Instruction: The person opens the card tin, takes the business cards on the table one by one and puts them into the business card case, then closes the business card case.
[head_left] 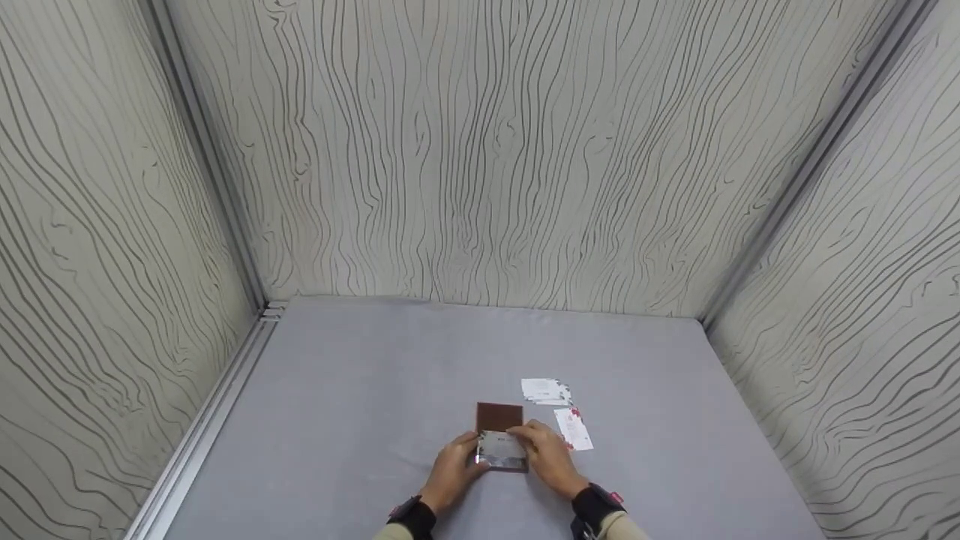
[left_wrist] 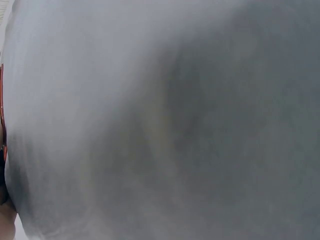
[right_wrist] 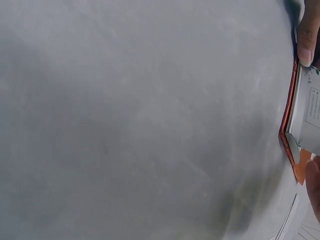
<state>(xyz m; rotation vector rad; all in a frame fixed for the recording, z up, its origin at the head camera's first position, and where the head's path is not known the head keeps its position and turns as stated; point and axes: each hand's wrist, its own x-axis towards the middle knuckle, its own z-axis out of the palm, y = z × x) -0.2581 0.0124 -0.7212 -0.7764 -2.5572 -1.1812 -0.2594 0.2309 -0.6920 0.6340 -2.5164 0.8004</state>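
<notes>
A brown bifold card holder [head_left: 499, 417] lies opened between the two hands above the desk [head_left: 337, 420], its bare brown flap beyond the fingertips. The left hand [head_left: 455, 465] has its fingers clamped on the holder's left edge, thumb at the near corner. The fingers of the right hand [head_left: 551, 459] are bent onto the upper right of a printed card [head_left: 499, 446], which covers the near half of the holder; its print is too small to read. Just beyond the right fingers, to their right, lies a white card with red flowers [head_left: 574, 430]; farther out from them, overlapping floral cards [head_left: 544, 391] are spread. Black wristbands [head_left: 412, 516] sit behind both sets of fingers.
</notes>
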